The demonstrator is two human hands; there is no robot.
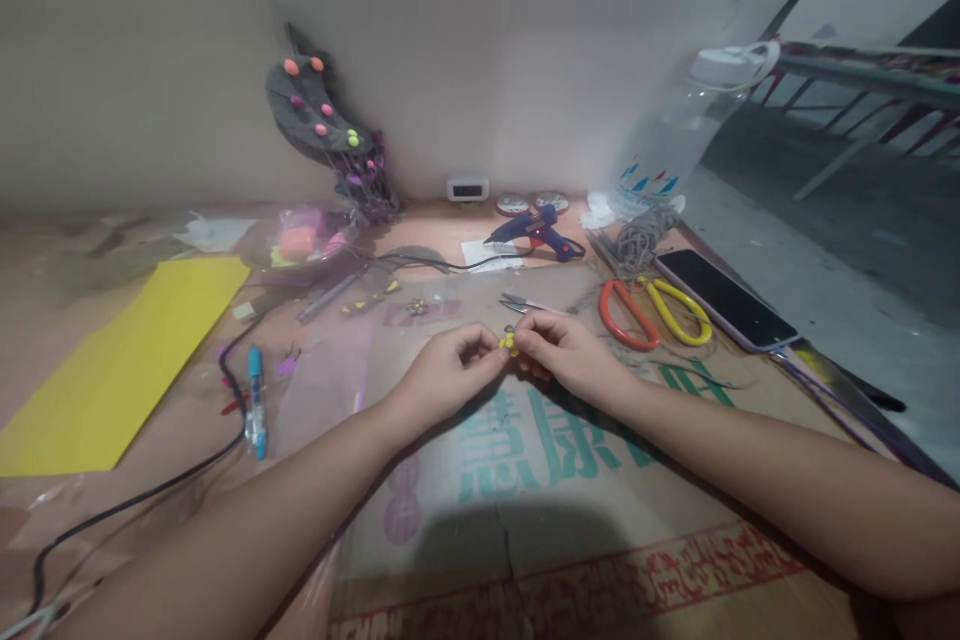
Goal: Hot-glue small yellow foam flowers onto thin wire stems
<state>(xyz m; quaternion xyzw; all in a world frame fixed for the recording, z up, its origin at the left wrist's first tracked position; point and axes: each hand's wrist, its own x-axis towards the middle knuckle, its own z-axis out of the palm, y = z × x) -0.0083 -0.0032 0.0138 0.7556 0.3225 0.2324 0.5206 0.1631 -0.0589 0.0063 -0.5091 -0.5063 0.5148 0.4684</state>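
Small yellow piece, one: held above printed cardboard, between left hand and right hand, each grip a narrow fingertip pinch on it. Probably light, possibly fragile (material too small to tell); best taken by its edges.

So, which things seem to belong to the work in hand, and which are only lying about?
Likely in the work:
- small yellow piece, between left hand and right hand
- glue gun, red light on

Probably lying about:
- phone
- water bottle
- blue pen

Single head-worn view, facing forward, down; left grip, right grip near, wall beyond.
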